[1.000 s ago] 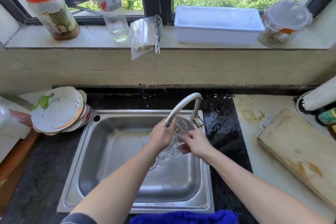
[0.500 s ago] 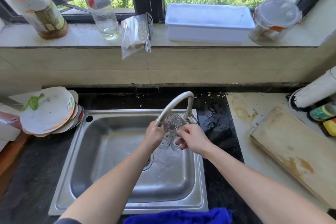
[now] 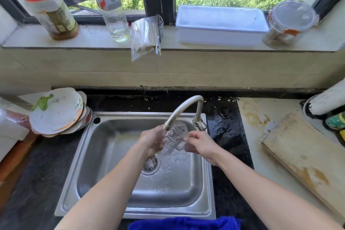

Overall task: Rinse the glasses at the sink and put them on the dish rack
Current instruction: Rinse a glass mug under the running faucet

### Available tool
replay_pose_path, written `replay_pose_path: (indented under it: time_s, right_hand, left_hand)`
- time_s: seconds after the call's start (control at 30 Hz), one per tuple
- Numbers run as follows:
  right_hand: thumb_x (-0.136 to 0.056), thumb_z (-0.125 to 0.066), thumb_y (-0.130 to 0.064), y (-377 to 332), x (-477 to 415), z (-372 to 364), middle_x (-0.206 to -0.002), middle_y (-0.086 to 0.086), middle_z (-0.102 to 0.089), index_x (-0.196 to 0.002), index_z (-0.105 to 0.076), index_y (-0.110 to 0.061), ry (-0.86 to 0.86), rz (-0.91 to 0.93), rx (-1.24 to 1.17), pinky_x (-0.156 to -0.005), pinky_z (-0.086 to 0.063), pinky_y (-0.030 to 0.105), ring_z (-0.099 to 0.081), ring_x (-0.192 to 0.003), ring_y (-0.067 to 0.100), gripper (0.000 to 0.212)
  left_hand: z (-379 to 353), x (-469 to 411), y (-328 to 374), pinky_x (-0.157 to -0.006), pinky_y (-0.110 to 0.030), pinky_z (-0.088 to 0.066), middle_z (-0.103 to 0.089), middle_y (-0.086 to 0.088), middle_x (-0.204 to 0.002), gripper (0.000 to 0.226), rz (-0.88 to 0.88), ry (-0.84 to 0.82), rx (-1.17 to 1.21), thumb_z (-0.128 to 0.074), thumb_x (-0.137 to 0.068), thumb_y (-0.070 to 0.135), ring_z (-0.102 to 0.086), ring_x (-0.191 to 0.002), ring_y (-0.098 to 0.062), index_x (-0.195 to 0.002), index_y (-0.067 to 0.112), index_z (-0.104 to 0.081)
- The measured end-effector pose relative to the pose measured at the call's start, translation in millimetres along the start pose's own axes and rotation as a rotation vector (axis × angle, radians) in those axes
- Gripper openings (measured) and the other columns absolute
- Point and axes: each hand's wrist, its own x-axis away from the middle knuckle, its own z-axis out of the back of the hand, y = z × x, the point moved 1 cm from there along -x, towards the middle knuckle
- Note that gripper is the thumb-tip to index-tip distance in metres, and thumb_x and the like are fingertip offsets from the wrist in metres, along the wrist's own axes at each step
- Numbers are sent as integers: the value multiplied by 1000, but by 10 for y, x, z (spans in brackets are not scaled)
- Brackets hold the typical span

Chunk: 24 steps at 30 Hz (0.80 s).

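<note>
A clear glass (image 3: pixel 174 137) is tilted under the spout of the curved metal faucet (image 3: pixel 183 111), over the steel sink (image 3: pixel 115 155). Water runs over the glass and splashes near the drain (image 3: pixel 150 165). My left hand (image 3: pixel 152 141) grips the glass from its left side. On the other side, my right hand (image 3: pixel 198 144) has its fingers curled against the glass, holding it. The glass's lower part is hidden behind my hands and blurred by the water.
A stack of dirty plates (image 3: pixel 57 112) leans at the sink's left corner. To the right lies a wooden cutting board (image 3: pixel 306 157) on a stained counter. The windowsill holds a jar (image 3: pixel 50 9), a bottle (image 3: pixel 112 5), a white tub (image 3: pixel 221 24) and a lidded container (image 3: pixel 290 22). A blue cloth (image 3: pixel 184 223) hangs at the front edge.
Both hands have turned the glass under the running water, and it now tilts more. The camera view has shifted slightly.
</note>
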Motion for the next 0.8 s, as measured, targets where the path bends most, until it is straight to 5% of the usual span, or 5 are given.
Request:
replay_pose_path:
  time_s: [0.13,0.23,0.4,0.63,0.8]
  right_hand:
    - [-100,-40,-11,9,-21,-37,-103,26,-68,-109,-59,4,38,-209,-603,-87,-56,50,-67,-94,40,25]
    - [-97,-51,-5,18,-51,-71,-75,14,-68,-94,-64,0,228,-266,-552,-48,-53,28,-65,-57,21,14]
    - [-93,-50,2,53,-145,-185,-63,8,-57,-77,-61,-5,315,-327,-458,-33,-35,17,-47,-48,15,20]
    - [-93,-43,-5,39,-186,-307,-64,6,-40,-69,-54,-8,472,-12,-71,-60,-29,31,-37,-61,18,27]
    - [-100,-43,-17,-65,-120,-378,-105,4,-66,-121,-63,-10,545,156,178,-84,-48,34,-59,-94,20,30]
  left_hand:
    - [-44,71,29,-37,-18,-25,-50,-5,-56,12,-255,36,-42,-60,-81,-6,-33,-44,-11,-80,4,-67]
    - [-91,176,54,-43,-20,-32,-54,0,-60,9,-343,-22,-184,-64,-82,-4,-41,-47,-9,-82,5,-67]
    - [-239,115,-8,-60,-29,-38,-60,0,-81,6,-447,164,-550,-57,-91,20,-55,-71,-17,-85,21,-58]
    - [-106,49,3,-68,-34,-47,-63,-5,-78,22,-411,387,-528,-47,-94,28,-60,-77,-25,-86,11,-60]
    - [-281,72,-63,-68,-32,-42,-61,-9,-93,23,-370,340,-533,-53,-92,33,-55,-80,-24,-96,11,-57]
